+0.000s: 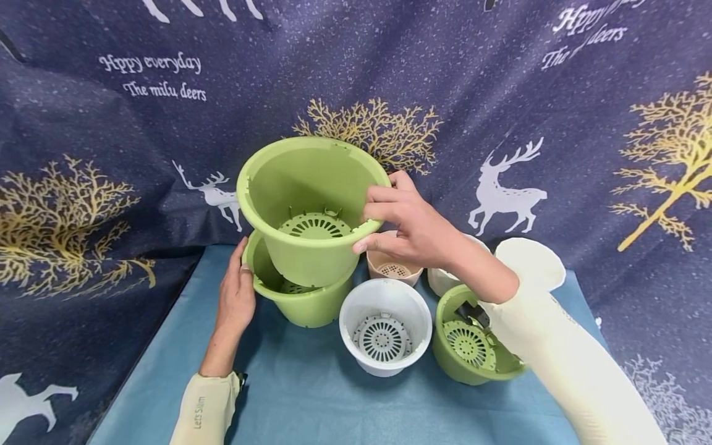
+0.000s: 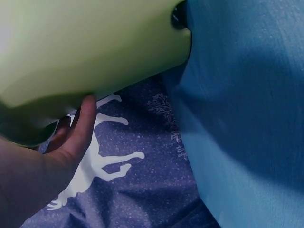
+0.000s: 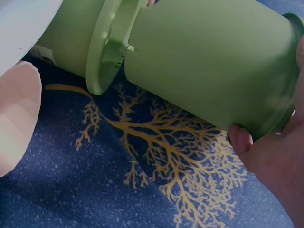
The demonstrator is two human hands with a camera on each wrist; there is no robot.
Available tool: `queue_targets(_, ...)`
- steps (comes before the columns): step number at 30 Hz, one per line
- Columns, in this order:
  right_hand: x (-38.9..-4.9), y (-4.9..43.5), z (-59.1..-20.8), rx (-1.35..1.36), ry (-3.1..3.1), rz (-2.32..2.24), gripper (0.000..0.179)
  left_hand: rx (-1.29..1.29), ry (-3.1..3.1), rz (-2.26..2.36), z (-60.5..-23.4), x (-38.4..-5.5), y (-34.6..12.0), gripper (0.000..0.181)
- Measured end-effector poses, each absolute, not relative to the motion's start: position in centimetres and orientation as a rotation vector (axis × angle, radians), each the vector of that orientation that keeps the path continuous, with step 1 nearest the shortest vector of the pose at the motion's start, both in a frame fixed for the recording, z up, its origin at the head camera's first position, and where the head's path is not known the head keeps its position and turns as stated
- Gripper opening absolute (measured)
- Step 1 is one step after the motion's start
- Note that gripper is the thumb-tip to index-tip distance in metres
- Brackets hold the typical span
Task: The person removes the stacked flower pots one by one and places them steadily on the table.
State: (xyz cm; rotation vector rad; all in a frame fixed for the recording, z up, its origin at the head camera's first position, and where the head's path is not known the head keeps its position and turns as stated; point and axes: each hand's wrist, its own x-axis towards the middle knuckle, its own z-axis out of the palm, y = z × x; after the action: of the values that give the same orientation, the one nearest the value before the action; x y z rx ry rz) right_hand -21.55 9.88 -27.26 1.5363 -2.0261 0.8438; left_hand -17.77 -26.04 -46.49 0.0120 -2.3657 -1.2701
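My right hand (image 1: 408,222) grips the right rim of a large light-green flowerpot (image 1: 289,253), tilted with its mouth toward me. Slots and small clips show in its base. Its bottom end sits at the mouth of a second green flowerpot (image 1: 308,309), which it partly covers; in the right wrist view the lower pot's rim (image 3: 97,71) lies right by that bottom end. My left hand (image 1: 236,293) holds the lower pot at its left side, near the rim. The left wrist view shows a finger (image 2: 87,114) against the green outer wall.
To the right stand a white slotted pot (image 1: 384,364), another green pot (image 1: 461,371) with a dark item (image 1: 473,314) inside, a pink pot (image 1: 394,275) and white pots (image 1: 531,262) behind. A blue cloth (image 1: 311,395) covers the table; a patterned curtain (image 1: 356,74) hangs behind.
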Motion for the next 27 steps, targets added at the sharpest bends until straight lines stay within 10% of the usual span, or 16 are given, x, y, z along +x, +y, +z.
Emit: queue_targets(27, -17.3, 13.9, -24.7, 1.523, -1.958, 0.872, 0.042, 0.025, -2.361, -1.288, -46.5, -17.8, -26.0, 0.052)
